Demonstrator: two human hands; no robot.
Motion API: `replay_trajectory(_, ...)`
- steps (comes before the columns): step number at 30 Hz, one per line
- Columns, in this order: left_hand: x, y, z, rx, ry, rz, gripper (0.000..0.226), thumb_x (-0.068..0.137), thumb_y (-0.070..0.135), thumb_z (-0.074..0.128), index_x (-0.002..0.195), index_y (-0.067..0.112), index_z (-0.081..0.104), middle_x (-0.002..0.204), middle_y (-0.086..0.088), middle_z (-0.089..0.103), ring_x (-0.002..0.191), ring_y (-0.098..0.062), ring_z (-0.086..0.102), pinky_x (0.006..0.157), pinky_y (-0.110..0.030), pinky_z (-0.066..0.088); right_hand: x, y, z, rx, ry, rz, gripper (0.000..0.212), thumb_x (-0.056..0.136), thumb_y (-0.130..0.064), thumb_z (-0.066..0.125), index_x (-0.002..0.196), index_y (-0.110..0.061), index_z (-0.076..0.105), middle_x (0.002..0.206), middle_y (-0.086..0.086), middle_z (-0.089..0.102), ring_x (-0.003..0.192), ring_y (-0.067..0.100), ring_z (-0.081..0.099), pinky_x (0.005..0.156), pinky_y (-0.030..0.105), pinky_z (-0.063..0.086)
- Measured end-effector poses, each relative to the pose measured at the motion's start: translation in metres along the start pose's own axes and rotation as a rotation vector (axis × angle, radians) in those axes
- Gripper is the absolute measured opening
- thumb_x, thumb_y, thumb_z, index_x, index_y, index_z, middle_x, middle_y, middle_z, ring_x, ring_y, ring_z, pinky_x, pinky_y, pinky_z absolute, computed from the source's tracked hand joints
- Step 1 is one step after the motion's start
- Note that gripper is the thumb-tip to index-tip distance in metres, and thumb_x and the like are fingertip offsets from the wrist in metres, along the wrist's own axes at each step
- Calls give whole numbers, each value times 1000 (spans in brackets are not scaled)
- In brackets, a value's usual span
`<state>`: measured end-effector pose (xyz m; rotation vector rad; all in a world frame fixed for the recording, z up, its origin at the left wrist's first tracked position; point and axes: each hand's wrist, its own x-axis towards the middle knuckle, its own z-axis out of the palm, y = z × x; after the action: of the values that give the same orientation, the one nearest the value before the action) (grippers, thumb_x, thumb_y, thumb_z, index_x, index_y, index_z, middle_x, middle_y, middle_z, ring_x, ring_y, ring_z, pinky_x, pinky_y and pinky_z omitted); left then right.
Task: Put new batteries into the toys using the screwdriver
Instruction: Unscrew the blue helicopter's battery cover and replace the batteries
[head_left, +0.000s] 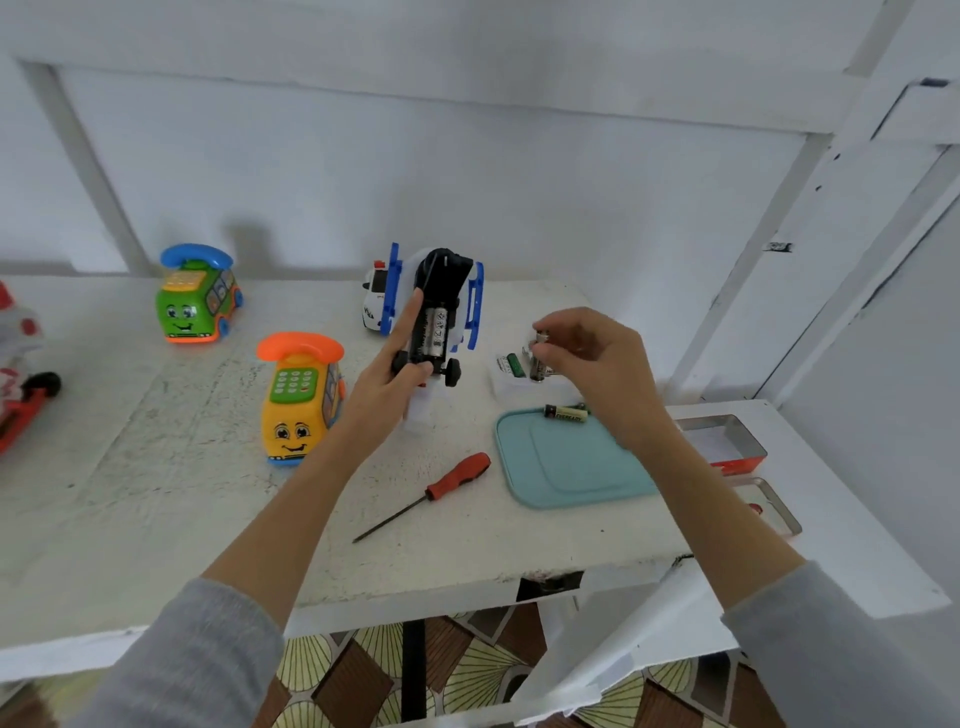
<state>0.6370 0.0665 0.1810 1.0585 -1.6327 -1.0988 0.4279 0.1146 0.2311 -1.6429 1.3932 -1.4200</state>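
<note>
Left hand (395, 379) wrapped round the upturned toy car (439, 317), thumb along one side of the black chassis, fingers curled behind, underside turned toward the camera. Battery bay open there, with batteries (435, 332) lying side by side in it; how many, hard to tell. Right hand (592, 358) raised just beside the car, fingertips pinching a loose battery (539, 358) held roughly upright, remaining fingers loosely curled.

Probably light, that car: thin moulded plastic, blue side rails, small wheels that look free to spin. Best held by the rigid chassis flanks, as now, not by the rails or wheels, which look likely to flex or roll under the fingers. Battery likely dense for its bulk, smooth and slippery; a pinch across the barrel leaves both ends free for seating against spring and contact. Polarity worth checking before pressing home.

Below the right hand, a pale card or packet (511, 366) with a green cell on it. Nearer, a teal tray (550, 467) with one black-and-gold battery (566, 413) at its far edge. Red-handled screwdriver (426, 493) lying untouched on the white table (156, 493), between tray and forearms. Yellow phone-bus toy (298, 400) and green phone-bus toy (197, 296) standing to the left; a white police car toy (375, 301) behind the held car. Two open metal tins (737, 447) on the right.
</note>
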Motion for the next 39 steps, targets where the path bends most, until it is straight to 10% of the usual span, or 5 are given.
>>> replay_trajectory(8, 2, -2, -1, -20, 57, -12, 70, 99, 6, 39, 127, 65, 16, 143, 8, 44, 120, -11, 51, 90, -19, 43, 27, -9, 67, 215, 161, -15, 23, 75, 0, 73, 89, -11, 59, 78, 0, 61, 69, 9, 58, 70, 20, 51)
replay_trajectory(15, 0, -1, -4, -65, 52, -13, 70, 98, 1, 38, 130, 62, 21, 125, 37, 44, 107, 12, 53, 99, -28, 43, 34, -3, 102, 194, 216, -23, 19, 75, -3, 73, 81, -12, 58, 76, 0, 63, 68, 7, 60, 68, 18, 51)
replay_trajectory(20, 0, 0, -3, -56, 49, 5, 70, 99, 2, 38, 132, 61, 19, 107, 50, 51, 103, -10, 49, 101, -45, 42, 41, 1, 109, 25, 199, -198, 16, 74, -1, 72, 85, -6, 62, 87, 7, 60, 73, 11, 58, 68, 13, 47)
replay_trajectory(39, 0, -1, 1, -96, 29, 49, 73, 96, -6, 36, 130, 57, 22, 129, 41, 34, 108, 20, 46, 94, -14, 41, 51, 21, 105, -160, 62, -357, 8, 75, 2, 70, 83, 2, 71, 86, 6, 44, 78, 4, 46, 70, 5, 41)
